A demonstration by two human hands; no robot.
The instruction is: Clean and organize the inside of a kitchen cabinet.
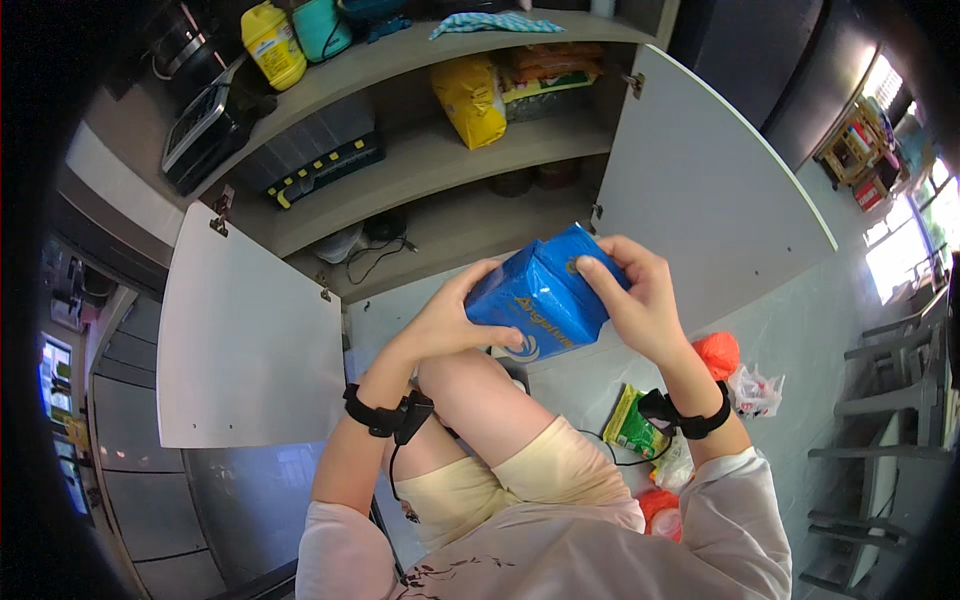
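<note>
Both of my hands hold a blue glossy plastic package (536, 300) with gold lettering, tilted in front of my knees. My left hand (461, 311) grips its left end, with the thumb across the lower face. At the other end, my right hand (637, 296) has its thumb on the top and its fingers behind. Beyond the package stands an open cupboard; its middle shelf (420, 169) bears a yellow bag (471, 101), packets and a clear organizer case (322, 150) with yellow latches. On the cupboard's bottom lies a dark cable (367, 262).
White cupboard doors stand open at left (247, 345) and right (705, 195). On the floor at right lie a green packet (634, 420), red bags (718, 355) and a clear plastic bag (756, 391). A yellow bottle (274, 46) stands on the top surface. Grey chairs (892, 405) are far right.
</note>
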